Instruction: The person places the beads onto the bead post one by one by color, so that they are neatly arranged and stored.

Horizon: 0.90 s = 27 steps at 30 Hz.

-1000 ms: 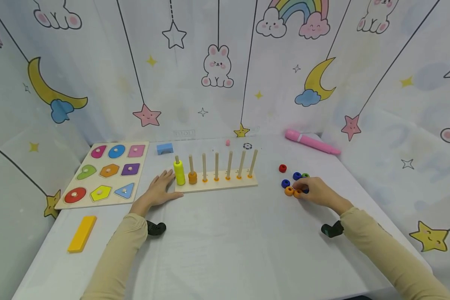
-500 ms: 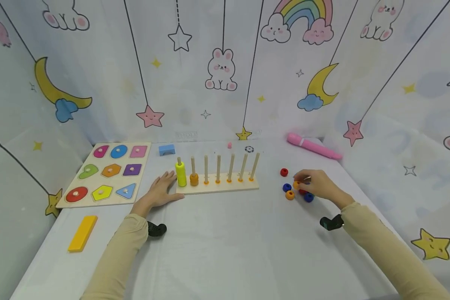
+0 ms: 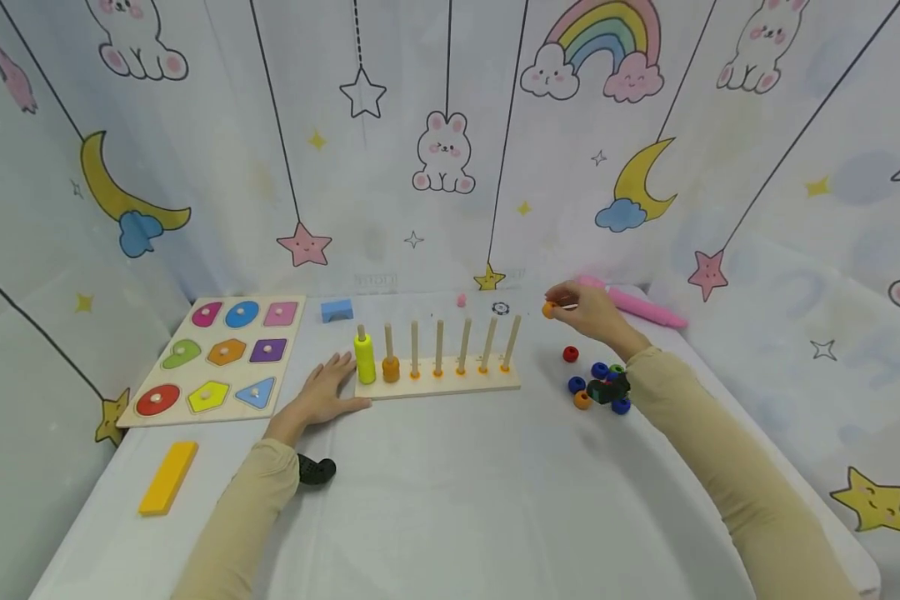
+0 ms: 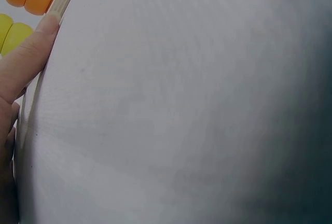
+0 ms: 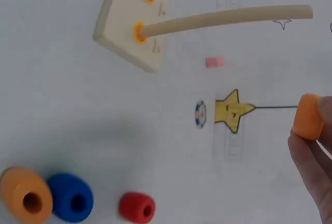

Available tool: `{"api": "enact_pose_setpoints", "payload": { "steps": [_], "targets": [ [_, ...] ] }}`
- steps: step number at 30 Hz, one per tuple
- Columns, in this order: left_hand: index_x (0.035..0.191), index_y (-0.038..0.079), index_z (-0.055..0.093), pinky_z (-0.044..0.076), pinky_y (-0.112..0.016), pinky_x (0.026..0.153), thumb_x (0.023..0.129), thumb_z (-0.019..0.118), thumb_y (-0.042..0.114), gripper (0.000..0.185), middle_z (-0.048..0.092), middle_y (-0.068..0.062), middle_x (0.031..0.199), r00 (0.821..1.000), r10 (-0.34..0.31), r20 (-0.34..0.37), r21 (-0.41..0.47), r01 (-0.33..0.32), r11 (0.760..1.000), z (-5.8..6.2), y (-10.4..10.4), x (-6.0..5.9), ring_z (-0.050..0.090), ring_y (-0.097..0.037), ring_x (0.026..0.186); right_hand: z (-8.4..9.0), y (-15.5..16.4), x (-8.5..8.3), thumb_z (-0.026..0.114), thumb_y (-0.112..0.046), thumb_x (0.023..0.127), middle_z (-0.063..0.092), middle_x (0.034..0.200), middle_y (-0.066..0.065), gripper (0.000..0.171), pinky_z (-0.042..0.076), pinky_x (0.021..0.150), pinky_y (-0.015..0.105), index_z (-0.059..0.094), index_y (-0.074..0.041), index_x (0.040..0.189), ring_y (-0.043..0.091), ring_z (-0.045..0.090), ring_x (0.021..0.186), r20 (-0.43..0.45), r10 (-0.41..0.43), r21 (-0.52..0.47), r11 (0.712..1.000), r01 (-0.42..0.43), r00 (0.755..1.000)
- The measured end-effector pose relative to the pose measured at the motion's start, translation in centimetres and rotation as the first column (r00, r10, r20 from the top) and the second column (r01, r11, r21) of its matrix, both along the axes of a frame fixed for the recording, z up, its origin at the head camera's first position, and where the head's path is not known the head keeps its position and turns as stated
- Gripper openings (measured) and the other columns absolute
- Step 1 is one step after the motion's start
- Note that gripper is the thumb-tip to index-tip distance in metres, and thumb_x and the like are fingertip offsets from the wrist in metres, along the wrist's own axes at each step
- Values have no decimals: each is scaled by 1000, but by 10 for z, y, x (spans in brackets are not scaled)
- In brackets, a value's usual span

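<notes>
Leftmost, a yellow block (image 3: 167,477) is lying near the table's front edge, with the shape puzzle board (image 3: 217,357) sitting behind it. Next along, the left hand (image 3: 321,392) is resting flat on the white table (image 3: 450,500), fingers straight and holding nothing, its fingertips (image 4: 44,29) touching the left end of the wooden peg board (image 3: 438,382). On that board, yellow beads (image 3: 364,360) are filling the first peg and orange beads (image 3: 391,368) are sitting low on the second; the remaining pegs are standing bare. Further right, the right hand (image 3: 588,310) is hovering in the air, just right of the last peg's top, pinching an orange bead (image 3: 548,310) between its fingertips. Below it, loose beads (image 3: 596,385) in red, blue, orange and green are lying clustered on the table. A pink pen-like object (image 3: 645,308) is lying behind the hand.
</notes>
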State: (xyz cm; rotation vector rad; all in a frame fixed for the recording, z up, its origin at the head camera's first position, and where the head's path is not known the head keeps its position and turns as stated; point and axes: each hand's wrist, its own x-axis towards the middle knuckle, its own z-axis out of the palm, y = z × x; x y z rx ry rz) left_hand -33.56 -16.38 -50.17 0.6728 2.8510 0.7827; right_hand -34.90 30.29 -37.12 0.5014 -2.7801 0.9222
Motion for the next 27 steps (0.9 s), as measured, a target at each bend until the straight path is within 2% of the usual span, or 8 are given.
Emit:
{"api": "enact_pose_setpoints", "payload": {
  "steps": [5,12,20,23,27],
  "targets": [
    [147,-2,26,-1,-52,114,83,66,52,92,14,-20,154,1000,8,4,-17,-8,1000,0,-1,1,4,-37,142,8,-34,-19,64,-10,89,67,105,13,23,54,84,40,63,-3,111,27,64,97,-55,17,-37,999,-19,998],
    [146,-2,27,-1,-53,114,83,66,50,91,14,-21,154,1000,6,10,-14,-6,1000,4,0,0,4,-38,142,16,-95,-35,64,-7,88,68,103,12,23,55,81,30,64,1,110,22,64,95,-154,168,-80,980,-182,974],
    [146,-2,27,-1,-52,114,83,66,51,91,14,-21,154,1000,7,-5,-16,-7,1000,5,1,-3,5,-37,142,22,-170,-28,64,-1,87,67,104,13,25,55,78,23,62,1,112,20,66,94,-140,300,-85,946,-313,944],
    [146,-2,27,-1,-52,114,83,66,51,91,14,-21,154,1000,6,1,-17,-6,1000,3,0,-2,5,-37,142,19,-194,-22,63,0,87,68,102,11,25,53,78,19,62,1,111,17,66,93,-137,358,-70,927,-370,924],
    [146,-2,28,0,-53,114,83,66,51,91,15,-21,154,1000,7,9,-14,-7,1000,0,0,1,5,-38,142,12,-217,-15,62,1,87,67,101,11,23,52,79,17,61,2,111,17,65,94,-114,452,-54,887,-459,885]
  ]
}}
